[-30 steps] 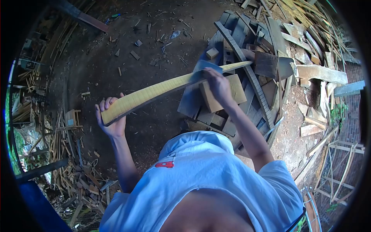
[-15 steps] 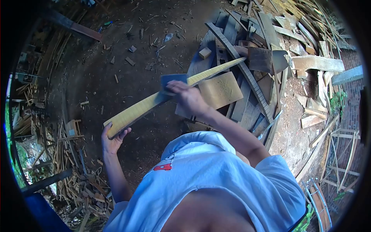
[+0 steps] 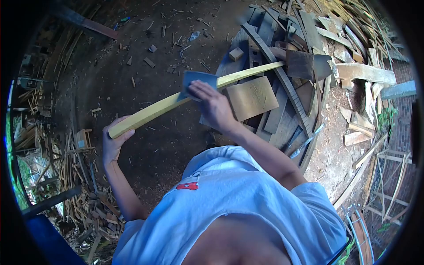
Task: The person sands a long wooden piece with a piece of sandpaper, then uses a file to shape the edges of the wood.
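Note:
A long, slightly curved strip of pale yellow wood [image 3: 154, 111] runs from the lower left up to the wood pile at the right. Its near left end is gripped by my left hand [image 3: 115, 140], with the thumb on one side and the fingers behind. My right hand [image 3: 212, 104] presses a blue-grey sheet [image 3: 199, 78] onto the middle of the strip; the sheet looks like sandpaper. Close to my right hand, a tan curved sheet [image 3: 254, 99] lies on the pile, below the strip.
Dark boards and a long notched strip [image 3: 282, 79] are heaped at the right. A small wood block [image 3: 236, 54] sits on the boards. Scrap wood [image 3: 106, 212] is piled at the lower left. Chips and offcuts [image 3: 149, 62] dot the dirt floor.
My left hand and the strip's left end have moved left and up, and the strip has turned to show another side. My right hand and the sheet remain near the middle.

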Demonstrator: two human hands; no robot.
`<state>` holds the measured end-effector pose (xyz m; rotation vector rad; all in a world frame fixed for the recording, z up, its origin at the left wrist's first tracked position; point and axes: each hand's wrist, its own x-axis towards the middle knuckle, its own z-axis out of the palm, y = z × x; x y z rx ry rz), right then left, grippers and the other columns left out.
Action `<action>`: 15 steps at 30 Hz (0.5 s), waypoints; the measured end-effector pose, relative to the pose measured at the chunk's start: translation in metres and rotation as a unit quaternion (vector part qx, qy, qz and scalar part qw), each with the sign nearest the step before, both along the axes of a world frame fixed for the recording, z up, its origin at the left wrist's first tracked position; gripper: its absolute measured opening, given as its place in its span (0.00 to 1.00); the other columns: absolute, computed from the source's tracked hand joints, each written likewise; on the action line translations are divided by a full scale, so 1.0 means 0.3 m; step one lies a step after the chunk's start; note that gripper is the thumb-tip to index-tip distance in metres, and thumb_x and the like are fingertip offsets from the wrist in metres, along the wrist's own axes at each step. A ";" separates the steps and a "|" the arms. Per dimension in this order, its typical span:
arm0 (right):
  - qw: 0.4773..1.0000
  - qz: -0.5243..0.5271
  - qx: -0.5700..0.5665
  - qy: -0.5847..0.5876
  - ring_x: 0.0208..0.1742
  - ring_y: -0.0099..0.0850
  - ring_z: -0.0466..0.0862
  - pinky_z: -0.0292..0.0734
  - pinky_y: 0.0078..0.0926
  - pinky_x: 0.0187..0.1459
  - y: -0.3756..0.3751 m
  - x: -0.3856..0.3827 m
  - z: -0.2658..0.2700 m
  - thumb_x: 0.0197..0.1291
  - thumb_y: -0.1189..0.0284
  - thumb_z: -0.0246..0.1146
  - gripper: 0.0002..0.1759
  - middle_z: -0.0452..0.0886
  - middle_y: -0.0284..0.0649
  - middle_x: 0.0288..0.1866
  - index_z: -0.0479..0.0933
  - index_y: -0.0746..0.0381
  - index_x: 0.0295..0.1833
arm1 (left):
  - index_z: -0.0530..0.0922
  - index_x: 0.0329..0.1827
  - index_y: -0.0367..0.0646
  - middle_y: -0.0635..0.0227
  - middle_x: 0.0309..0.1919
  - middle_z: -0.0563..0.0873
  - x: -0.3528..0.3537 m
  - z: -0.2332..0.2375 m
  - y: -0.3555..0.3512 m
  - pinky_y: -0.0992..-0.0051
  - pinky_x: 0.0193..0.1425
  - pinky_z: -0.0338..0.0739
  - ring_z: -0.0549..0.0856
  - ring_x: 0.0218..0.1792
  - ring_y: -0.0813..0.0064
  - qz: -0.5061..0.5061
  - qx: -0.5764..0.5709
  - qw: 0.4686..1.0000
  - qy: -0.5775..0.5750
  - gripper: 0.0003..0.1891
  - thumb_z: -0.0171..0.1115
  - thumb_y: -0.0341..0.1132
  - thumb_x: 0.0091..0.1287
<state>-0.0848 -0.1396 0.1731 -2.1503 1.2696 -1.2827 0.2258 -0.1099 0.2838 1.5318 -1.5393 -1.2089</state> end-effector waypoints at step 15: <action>0.999 0.012 -0.003 0.032 0.67 0.42 0.72 0.66 0.36 0.68 -0.017 0.056 0.015 0.54 0.79 0.59 0.24 0.75 0.48 0.62 0.74 0.65 0.60 | 0.81 0.51 0.34 0.66 0.44 0.85 0.003 -0.024 0.013 0.80 0.55 0.74 0.82 0.46 0.80 0.005 -0.022 0.999 0.023 0.21 0.72 0.22 0.52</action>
